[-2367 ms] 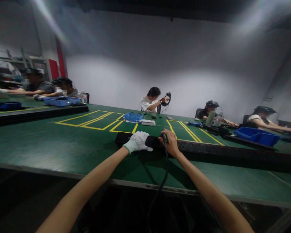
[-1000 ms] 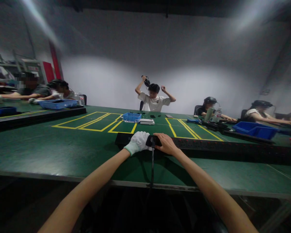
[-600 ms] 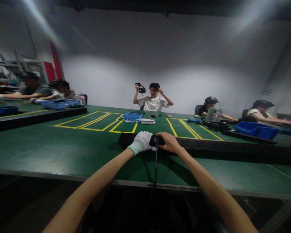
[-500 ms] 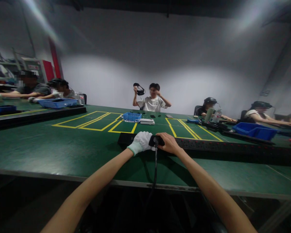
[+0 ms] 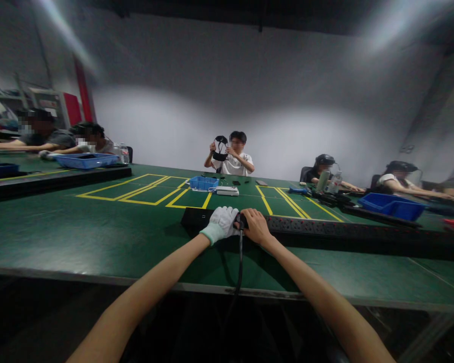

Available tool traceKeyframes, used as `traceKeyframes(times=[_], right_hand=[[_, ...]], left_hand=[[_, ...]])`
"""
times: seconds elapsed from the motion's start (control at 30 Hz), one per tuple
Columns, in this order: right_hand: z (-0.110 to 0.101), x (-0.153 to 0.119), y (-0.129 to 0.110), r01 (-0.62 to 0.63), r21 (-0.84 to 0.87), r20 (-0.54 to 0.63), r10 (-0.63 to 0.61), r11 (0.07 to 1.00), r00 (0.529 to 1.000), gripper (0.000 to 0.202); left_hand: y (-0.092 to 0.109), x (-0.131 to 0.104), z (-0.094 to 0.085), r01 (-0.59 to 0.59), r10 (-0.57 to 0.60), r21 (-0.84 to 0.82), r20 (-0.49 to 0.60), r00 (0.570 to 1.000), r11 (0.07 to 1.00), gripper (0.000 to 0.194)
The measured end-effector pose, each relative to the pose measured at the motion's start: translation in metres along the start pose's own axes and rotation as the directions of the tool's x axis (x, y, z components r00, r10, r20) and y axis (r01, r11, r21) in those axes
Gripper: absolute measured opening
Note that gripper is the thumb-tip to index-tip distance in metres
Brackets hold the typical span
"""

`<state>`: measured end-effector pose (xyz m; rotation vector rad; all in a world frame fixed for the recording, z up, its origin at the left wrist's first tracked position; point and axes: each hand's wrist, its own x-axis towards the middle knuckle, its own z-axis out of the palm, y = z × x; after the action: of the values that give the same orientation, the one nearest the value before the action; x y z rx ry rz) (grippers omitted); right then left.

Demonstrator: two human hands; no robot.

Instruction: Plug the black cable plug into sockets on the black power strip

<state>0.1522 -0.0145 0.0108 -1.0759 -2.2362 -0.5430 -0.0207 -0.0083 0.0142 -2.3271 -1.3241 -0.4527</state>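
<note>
- Where the two hands meet, a black plug sits between them at the long black bar; whether it is seated in the bar is hidden.
- From the plug, a black cable hangs down over the near edge of the green table.
- The right hand, bare, is closed around the plug, fingers bent over it.
- The left hand, in a white glove, is curled over the bar close to its left end; I cannot tell whether it also touches the plug.
- Beyond the bar, yellow tape marks out boxes on the table, with a white device beside a small blue basket.
- At the far side, a person in a white shirt holds up a black headset.
- Off to the right stands a blue bin; to the left, a blue tray.
</note>
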Motion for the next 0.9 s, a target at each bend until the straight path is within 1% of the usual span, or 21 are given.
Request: traceKeyframes(times=[0.17, 0.3, 0.43, 0.67, 0.9], right_hand=[[-0.0005, 0.0002, 0.0, -0.004, 0.011, -0.008, 0.004, 1.0, 1.0, 0.028], [0.0, -0.0018, -0.0008, -0.004, 0.021, -0.012, 0.004, 1.0, 1.0, 0.029], [0.0017, -0.0049, -0.0017, -0.007, 0.031, -0.016, 0.008, 0.999, 1.0, 0.032], [0.0026, -0.0058, -0.0013, -0.008, 0.054, -0.021, 0.009, 0.999, 1.0, 0.031], [0.0039, -0.0057, -0.0002, -0.02, 0.075, -0.03, 0.023, 0.997, 0.999, 0.03]], left_hand=[[0.0025, 0.0003, 0.0037, 0.014, -0.014, -0.003, -0.001, 1.0, 1.0, 0.066], [0.003, -0.0001, 0.0045, 0.013, -0.013, -0.005, 0.001, 1.0, 1.0, 0.07], [0.0044, -0.0019, 0.0027, 0.007, -0.007, -0.003, -0.003, 1.0, 1.0, 0.075], [0.0048, -0.0041, -0.002, -0.008, 0.008, -0.008, -0.005, 1.0, 1.0, 0.072], [0.0018, -0.0037, -0.0026, -0.029, 0.029, -0.012, -0.003, 1.0, 1.0, 0.075]])
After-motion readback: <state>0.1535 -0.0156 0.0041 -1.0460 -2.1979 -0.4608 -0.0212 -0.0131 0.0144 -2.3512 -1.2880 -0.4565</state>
